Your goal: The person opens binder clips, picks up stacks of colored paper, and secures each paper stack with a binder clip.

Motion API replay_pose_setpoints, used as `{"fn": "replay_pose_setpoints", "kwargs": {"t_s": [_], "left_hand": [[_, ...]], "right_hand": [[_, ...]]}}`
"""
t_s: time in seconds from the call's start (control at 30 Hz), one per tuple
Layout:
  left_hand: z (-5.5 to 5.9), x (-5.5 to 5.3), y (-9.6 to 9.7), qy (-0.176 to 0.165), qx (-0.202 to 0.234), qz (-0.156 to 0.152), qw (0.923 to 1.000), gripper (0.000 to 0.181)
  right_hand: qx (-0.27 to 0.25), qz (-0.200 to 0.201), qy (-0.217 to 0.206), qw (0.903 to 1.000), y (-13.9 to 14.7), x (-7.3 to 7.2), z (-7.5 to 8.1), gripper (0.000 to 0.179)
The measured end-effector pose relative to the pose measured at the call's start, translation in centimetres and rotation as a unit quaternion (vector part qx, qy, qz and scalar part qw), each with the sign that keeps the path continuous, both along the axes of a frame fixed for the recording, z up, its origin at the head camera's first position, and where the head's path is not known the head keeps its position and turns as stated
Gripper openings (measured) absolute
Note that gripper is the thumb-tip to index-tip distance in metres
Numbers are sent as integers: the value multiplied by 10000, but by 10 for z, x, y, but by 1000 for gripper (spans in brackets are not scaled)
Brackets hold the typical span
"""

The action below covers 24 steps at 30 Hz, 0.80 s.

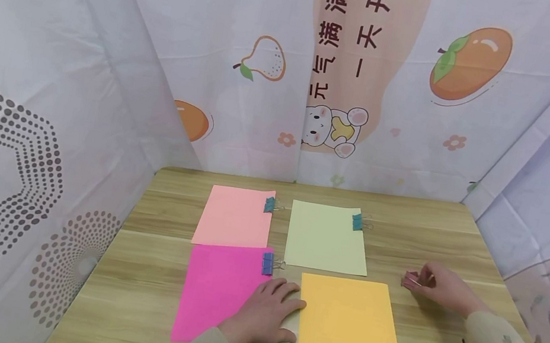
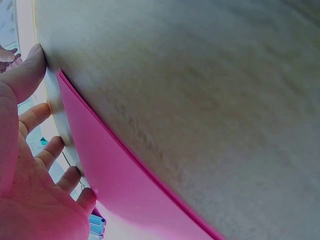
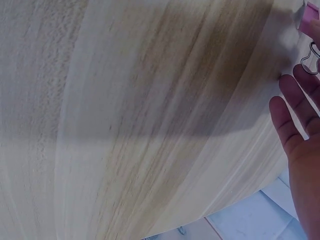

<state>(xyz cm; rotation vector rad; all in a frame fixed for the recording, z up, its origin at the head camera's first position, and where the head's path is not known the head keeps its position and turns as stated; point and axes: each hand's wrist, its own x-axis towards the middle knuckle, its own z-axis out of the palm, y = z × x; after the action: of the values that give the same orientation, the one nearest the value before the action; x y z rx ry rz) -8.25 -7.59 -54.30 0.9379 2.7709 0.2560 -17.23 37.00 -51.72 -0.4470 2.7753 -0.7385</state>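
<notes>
My right hand (image 1: pixel 451 289) pinches a pink binder clip (image 1: pixel 411 280) above the right side of the table; in the right wrist view the clip (image 3: pixel 309 19) shows a wire handle by the fingers. Spread fingers of my left hand (image 1: pixel 265 314) rest over the right edge of the magenta paper stack (image 1: pixel 212 293), the fingertips reaching to the left edge of the yellow-orange paper stack (image 1: pixel 352 333). A blue binder clip (image 1: pixel 268 263) grips the magenta stack's upper right edge. The yellow-orange stack carries no clip in view.
Behind lie a salmon paper stack (image 1: pixel 235 219) with a teal binder clip (image 1: pixel 269 205) and a pale green stack (image 1: pixel 326 236) with another teal clip (image 1: pixel 357 222). All rest on a wood-grain table (image 1: pixel 146 271). Printed curtains (image 1: pixel 213 18) hang at the back and both sides.
</notes>
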Motion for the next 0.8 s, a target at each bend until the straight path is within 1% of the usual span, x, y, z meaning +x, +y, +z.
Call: {"fn": "replay_pose_setpoints", "kwargs": {"t_s": [0.13, 0.33, 0.47, 0.57, 0.8], "left_hand": [[-1, 0, -1, 14, 17, -8, 10000, 63], [-1, 0, -1, 18, 42, -9, 10000, 64], [-3, 0, -1, 26, 93, -21, 10000, 63], [-4, 0, -1, 33, 98, -29, 9999, 63], [-5, 0, -1, 43, 104, -46, 9999, 63]], "right_hand": [[-72, -73, -97, 9999, 0, 0, 0, 30], [-147, 42, -22, 9999, -1, 1, -2, 42], [53, 160, 204, 9997, -3, 2, -3, 47], [199, 173, 385, 9989, -4, 3, -5, 49], [280, 125, 513, 9982, -6, 6, -5, 53]]}}
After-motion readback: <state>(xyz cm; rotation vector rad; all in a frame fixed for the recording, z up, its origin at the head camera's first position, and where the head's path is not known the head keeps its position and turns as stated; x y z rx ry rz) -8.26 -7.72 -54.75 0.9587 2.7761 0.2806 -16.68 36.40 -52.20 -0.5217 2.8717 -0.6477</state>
